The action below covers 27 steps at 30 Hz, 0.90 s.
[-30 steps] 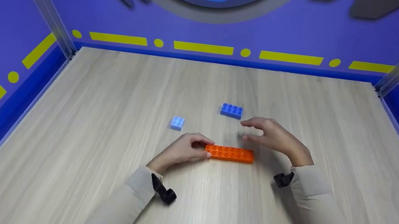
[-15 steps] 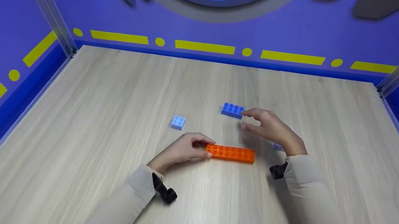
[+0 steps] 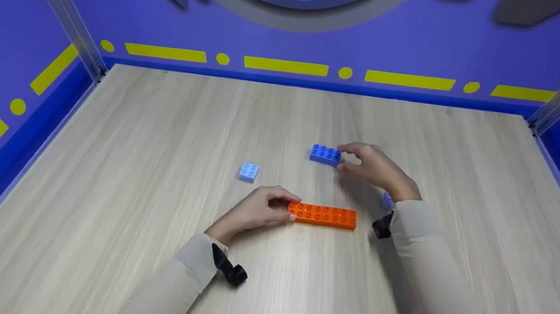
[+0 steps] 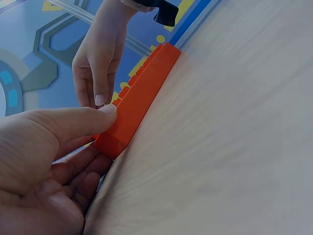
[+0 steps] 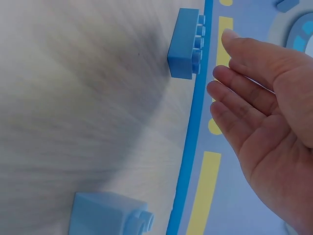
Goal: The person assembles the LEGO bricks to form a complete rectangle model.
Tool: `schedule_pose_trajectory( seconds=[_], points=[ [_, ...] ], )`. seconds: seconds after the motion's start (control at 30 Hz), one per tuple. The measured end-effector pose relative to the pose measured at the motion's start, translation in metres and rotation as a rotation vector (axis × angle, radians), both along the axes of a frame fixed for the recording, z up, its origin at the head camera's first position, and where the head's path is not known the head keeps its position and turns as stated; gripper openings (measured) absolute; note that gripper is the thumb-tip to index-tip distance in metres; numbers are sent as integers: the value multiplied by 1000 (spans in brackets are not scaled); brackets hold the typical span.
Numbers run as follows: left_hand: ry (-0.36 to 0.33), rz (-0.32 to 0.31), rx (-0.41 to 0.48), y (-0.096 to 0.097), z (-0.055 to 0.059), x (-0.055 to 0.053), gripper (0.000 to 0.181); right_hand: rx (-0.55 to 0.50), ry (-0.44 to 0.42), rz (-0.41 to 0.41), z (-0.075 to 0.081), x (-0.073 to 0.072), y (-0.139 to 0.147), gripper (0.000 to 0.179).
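Observation:
A long orange toy brick (image 3: 322, 215) with two rows of studs lies on the wooden table. My left hand (image 3: 260, 210) pinches its left end, thumb on the near side, fingers on the far side; the left wrist view shows the thumb against the same orange brick (image 4: 139, 100). Farther back lies a blue brick (image 3: 325, 155). My right hand (image 3: 378, 168) is at its right end, thumb and forefinger spread. In the right wrist view that hand (image 5: 269, 93) hovers beside the blue brick (image 5: 183, 46), with a visible gap between them.
A small light blue brick (image 3: 249, 172) lies left of the orange one. Another blue brick (image 3: 388, 200) is partly hidden behind the right wrist; a brick (image 5: 105, 215) shows low in the right wrist view. Patterned blue walls (image 3: 295, 49) border the table (image 3: 164, 124).
The right hand has moved away from me and slightly left, up to the blue brick's right end. A brick under the right wrist has come into sight. The left hand has stayed in place.

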<state>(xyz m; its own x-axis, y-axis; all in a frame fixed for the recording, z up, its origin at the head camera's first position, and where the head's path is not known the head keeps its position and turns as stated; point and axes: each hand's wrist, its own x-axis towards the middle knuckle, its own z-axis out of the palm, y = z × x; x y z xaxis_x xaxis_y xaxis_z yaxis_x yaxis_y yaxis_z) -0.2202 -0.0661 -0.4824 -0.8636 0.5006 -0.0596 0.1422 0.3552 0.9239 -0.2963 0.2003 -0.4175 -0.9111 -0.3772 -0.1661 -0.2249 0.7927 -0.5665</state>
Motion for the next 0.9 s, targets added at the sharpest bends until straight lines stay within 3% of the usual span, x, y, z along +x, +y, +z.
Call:
schedule_pose_trajectory(
  seconds=[0.1, 0.33, 0.4, 0.67, 0.9],
  points=[
    [-3, -2, 2, 1, 5, 2, 40, 6, -18, -12, -1, -5, -2, 49],
    [5, -16, 13, 1, 37, 18, 39, 14, -25, -3, -3, -13, 0, 48],
    [6, -13, 11, 1, 38, 18, 39, 12, -28, 4, -4, -15, 0, 48],
    [18, -11, 10, 1, 3, 2, 40, 3, -21, 15, -10, -20, -2, 48],
    [30, -11, 13, -2, -1, 0, 40, 15, -19, 10, -9, -21, -7, 48]
  ],
)
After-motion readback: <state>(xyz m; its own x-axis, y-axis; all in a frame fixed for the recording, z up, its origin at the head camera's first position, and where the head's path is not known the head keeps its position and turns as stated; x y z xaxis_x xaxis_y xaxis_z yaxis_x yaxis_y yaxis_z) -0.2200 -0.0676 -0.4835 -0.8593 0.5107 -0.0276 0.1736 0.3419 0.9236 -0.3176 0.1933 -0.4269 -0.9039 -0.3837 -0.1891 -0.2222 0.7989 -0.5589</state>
